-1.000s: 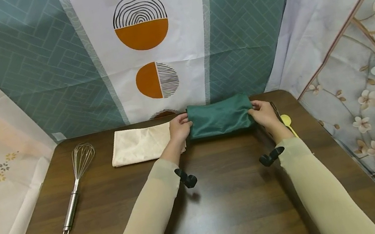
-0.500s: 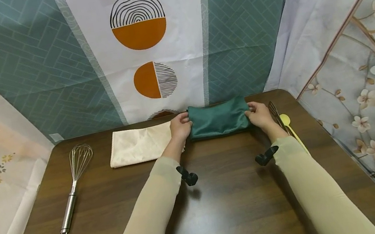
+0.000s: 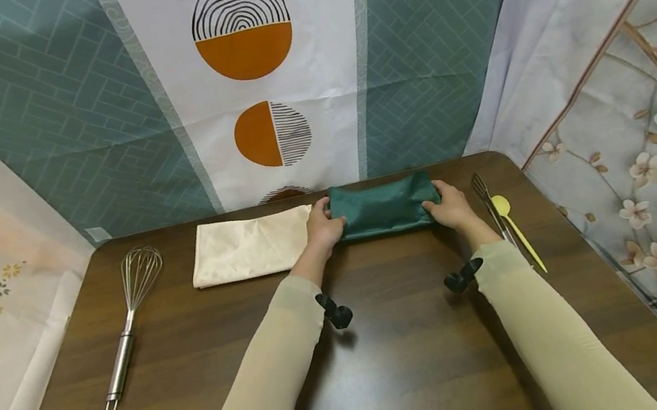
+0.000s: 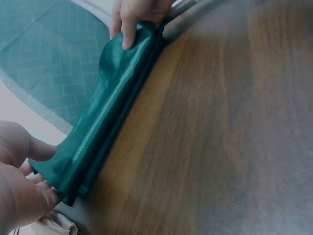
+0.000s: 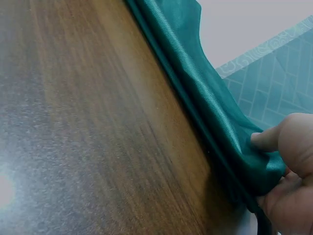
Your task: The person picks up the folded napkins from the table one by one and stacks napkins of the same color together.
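Note:
A folded green satin cloth (image 3: 383, 208) lies along the far edge of the table, with a dip in its upper edge. My left hand (image 3: 322, 228) pinches its left end, thumb on top and fingers beneath, as the left wrist view shows. At the other end my right hand (image 3: 450, 205) pinches the cloth (image 5: 215, 112) in the same way, thumb over its face. Layers of the fold show along the near edge in both wrist views. Left of my left hand is a folded cream cloth (image 3: 253, 246), its right edge partly behind that hand.
On the left of the brown wooden table (image 3: 397, 369) lies a metal whisk (image 3: 127, 336). A fork-like metal utensil (image 3: 482, 192) and a yellow spoon (image 3: 518, 230) lie right of my right hand. Hanging fabric (image 3: 436, 68) stands behind the table.
My right hand has shifted left with its end of the green cloth, baring the fork-like utensil and the yellow spoon. The cloth spans less width, and my left thumb reaches further over it.

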Available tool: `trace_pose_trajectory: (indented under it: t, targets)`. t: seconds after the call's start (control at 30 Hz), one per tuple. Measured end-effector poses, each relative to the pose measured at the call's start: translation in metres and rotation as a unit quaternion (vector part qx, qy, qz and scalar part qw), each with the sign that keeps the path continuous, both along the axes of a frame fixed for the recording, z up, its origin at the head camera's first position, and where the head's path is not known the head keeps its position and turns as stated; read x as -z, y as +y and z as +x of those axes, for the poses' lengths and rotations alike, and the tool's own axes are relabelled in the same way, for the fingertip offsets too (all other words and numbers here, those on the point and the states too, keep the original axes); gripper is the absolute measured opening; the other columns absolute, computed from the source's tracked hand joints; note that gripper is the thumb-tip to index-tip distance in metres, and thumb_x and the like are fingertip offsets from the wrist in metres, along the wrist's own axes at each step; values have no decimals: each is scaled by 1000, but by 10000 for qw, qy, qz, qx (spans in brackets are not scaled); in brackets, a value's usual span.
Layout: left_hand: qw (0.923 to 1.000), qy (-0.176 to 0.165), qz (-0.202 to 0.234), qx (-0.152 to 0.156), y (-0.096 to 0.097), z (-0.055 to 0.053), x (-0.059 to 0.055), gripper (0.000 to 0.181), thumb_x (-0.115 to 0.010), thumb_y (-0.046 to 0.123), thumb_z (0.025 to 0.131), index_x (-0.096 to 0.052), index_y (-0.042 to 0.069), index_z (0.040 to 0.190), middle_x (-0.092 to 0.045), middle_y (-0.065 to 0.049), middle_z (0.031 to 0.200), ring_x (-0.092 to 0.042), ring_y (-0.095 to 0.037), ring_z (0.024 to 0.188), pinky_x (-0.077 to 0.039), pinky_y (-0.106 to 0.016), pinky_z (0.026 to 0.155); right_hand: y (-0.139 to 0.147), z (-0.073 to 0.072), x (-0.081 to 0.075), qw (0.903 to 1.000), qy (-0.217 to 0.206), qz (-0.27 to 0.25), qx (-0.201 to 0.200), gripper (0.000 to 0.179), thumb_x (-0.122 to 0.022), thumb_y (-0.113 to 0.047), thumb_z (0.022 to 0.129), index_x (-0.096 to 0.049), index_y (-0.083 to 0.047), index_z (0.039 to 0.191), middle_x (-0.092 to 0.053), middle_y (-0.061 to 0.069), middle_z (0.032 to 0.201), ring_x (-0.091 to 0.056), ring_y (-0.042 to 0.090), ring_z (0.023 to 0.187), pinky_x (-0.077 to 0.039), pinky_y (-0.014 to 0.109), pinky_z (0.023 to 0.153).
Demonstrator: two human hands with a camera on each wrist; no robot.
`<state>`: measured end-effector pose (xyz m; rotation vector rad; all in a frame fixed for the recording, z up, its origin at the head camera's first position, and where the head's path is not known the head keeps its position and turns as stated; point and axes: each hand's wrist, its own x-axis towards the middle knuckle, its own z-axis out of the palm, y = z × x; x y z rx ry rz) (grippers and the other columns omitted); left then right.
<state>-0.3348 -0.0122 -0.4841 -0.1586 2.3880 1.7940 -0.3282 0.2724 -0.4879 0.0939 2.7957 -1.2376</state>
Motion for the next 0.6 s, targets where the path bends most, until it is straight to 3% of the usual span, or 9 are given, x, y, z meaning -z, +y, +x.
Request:
trace_pose_trajectory:
  t: [0.6]
  targets:
    - [9993,-218,-186,247,-1,28,-11,69,-62,17,102,-26,5,159,-35,-22,157,-34,-39,144,-39,-52,111,-6,22,-7,9976,220,643,-154,64,-55,-19,104,-27,9,154,-34,34,154,-28,55,140,-28,62,114]
